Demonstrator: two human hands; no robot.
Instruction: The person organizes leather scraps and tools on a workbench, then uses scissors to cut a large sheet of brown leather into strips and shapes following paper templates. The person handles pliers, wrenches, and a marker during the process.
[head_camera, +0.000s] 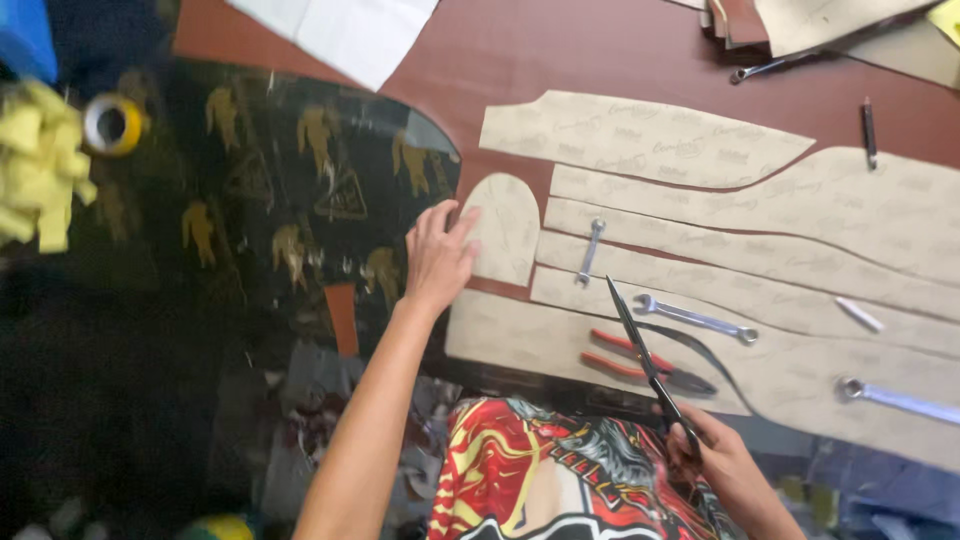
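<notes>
Reddish-brown tabletop (560, 50) fills the view, laid over with tan paper patterns, and both hands are at work near its edge.

Left hand (437, 255) first: fingers spread and pressed flat, tips resting on the small rounded pattern piece (505, 228), palm on the dark printed fabric (280, 190) just behind it. Nothing gripped there; it is pinning things down.

Right hand (722, 462) now: fingers curled closed around the handles of long black scissors (645, 355), blades slanting up and away from the knuckles across the lowest pattern strip (560, 345). The blades look nearly together, though I can't tell that for certain.

Just beyond the scissor tips lie red-handled pliers (640, 362), touching the same strip, and a spanner (695, 318) above them. A smaller wrench (590, 250) weighs down the strip near the left fingertips, another spanner (895, 398) sits far out to the right, and a dark pen (868, 130) lies further up. Long curved pattern pieces (640, 135) stack upward from there.

Out past the left wrist, a roll of yellow tape (112, 124) and yellow foam scraps (35, 170).

My read: this is the holding-and-lining-up step before a cut. Next calls for keeping the left fingers steady on the rounded piece while the scissors come across to an edge, well clear of those fingertips.
</notes>
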